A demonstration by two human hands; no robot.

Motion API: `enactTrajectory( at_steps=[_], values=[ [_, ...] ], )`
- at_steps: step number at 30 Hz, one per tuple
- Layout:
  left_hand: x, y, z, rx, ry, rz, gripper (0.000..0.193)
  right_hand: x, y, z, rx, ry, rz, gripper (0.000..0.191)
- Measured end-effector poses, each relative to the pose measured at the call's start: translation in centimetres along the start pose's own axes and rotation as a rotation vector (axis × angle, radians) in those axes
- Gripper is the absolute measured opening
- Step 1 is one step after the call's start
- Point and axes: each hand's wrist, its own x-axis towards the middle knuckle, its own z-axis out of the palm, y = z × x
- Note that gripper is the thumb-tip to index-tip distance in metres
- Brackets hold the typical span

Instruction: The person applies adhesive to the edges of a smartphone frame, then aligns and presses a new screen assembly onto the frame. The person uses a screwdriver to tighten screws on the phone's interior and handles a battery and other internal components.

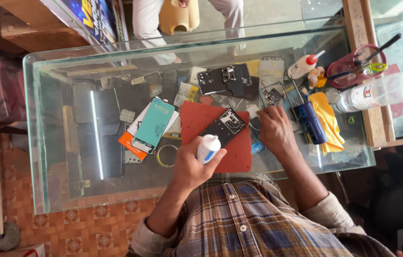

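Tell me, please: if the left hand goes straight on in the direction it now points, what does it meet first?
Probably the opened phone on the red mat. The left hand holds a small white bottle whose tip aims at the phone, just short of it; height above it is unclear.

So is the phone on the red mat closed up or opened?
Opened: the phone lies on the red mat with its back cover off, dark internal boards showing.

Red mat [239,157]; black opened phone [224,127]; white-and-blue small bottle [208,148]; teal phone back cover [154,124]; yellow cloth [329,121]; plaid shirt [258,223] showed brown, blue and cream checks.
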Motion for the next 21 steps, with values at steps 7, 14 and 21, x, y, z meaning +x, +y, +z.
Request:
enactTrajectory(
  at_steps=[7, 14, 21],
  values=[
    [-0.1, 1.0, 0.1, 0.186, -0.061, 0.147, 0.030, -1.7, -5.6, -4.1, 1.294, 0.074, 0.297, 0.012],
    [-0.7, 1.7, 0.3, 0.192, -0.057, 0.277, 0.037, -2.4, -10.0, -6.9, 1.374, -0.008, 0.205, 0.014],
    [-0.5, 1.9, 0.0, 0.160, -0.045, 0.268, 0.037, -2.2, -10.3, -6.9, 1.393, -0.014, 0.226, 0.015]
  ],
)
